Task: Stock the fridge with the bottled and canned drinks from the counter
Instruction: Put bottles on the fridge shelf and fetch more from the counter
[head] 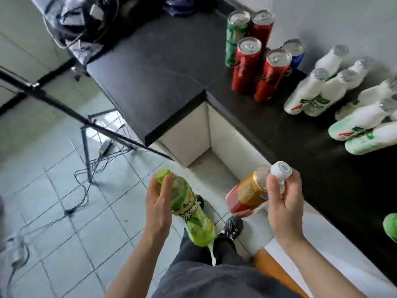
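Note:
My left hand (158, 203) grips a green tea bottle (191, 211) with a green cap, held over the tiled floor. My right hand (283, 203) holds a white-capped bottle with a red and gold label (247, 196) by its neck, just off the counter's edge. On the black counter (163, 82) stand several tall cans: red cans (247, 65), a green can (235, 37) and a blue can (295, 54). To their right stand several white bottles with red and green labels (318, 93). The fridge is not in view.
A green cap (391, 226) peeks in at the right edge of the counter. A black bag (86, 20) lies at the counter's far end. A tripod leg (71, 110) crosses the left side, with cables (86, 190) on the floor. My shoes (233, 227) stand by the white cabinet front.

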Demonstrator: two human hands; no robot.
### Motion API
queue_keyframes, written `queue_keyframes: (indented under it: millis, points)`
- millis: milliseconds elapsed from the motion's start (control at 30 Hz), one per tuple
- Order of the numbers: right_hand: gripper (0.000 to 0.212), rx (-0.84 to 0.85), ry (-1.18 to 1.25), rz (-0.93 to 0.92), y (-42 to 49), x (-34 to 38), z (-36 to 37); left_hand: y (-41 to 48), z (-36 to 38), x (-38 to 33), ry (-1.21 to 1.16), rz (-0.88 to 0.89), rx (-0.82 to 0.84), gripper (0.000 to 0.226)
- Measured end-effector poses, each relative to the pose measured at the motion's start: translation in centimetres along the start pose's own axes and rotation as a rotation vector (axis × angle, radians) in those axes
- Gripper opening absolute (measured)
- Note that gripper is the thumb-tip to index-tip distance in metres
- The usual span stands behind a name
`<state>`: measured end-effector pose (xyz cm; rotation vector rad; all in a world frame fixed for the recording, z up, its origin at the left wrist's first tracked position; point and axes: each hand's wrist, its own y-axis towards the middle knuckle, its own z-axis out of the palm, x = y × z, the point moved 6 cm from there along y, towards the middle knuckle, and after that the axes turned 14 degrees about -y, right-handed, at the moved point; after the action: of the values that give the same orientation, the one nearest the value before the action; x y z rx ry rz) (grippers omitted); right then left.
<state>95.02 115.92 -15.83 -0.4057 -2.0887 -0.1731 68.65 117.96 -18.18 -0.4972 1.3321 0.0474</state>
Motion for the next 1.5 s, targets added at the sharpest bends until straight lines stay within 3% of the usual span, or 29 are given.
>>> queue_keyframes:
  millis: [200, 400, 567, 833, 1000, 1233, 1500]
  points:
    - [0.011, 0.347, 0.002, -0.11, -1.1, 5.4, 9.5, -1.0, -11.7, -1.9, -0.088, 0.101, -0.321, 0.022]
    - [0.032, 0.464, -0.081, -0.265, -4.2, 12.4, 19.9, -1.9, -24.4, -3.1, -0.201, 0.125, -0.543, 0.016]
    - [0.024, 0.61, -0.076, -0.327, -9.9, 19.0, 30.5, -3.5, -37.8, -5.2, -0.275, 0.162, -0.693, 0.019]
    - [0.05, 0.741, -0.051, -0.439, -19.3, 28.8, 47.3, -5.4, -57.7, -8.6, -0.256, 0.229, -0.889, 0.014]
    - [0.045, 0.874, -0.047, -0.569, -24.0, 34.0, 56.2, -7.0, -64.9, -9.0, -0.315, 0.267, -1.065, 0.022]
    - [0.014, 1.211, -0.091, -0.837, -32.9, 40.4, 69.3, -9.9, -73.2, -8.6, -0.463, 0.306, -1.363, 0.032]
    - [0.025, 1.57, -0.136, -1.074, -46.8, 47.4, 79.6, -16.2, -80.7, -10.6, -0.504, 0.428, -1.737, 0.022]
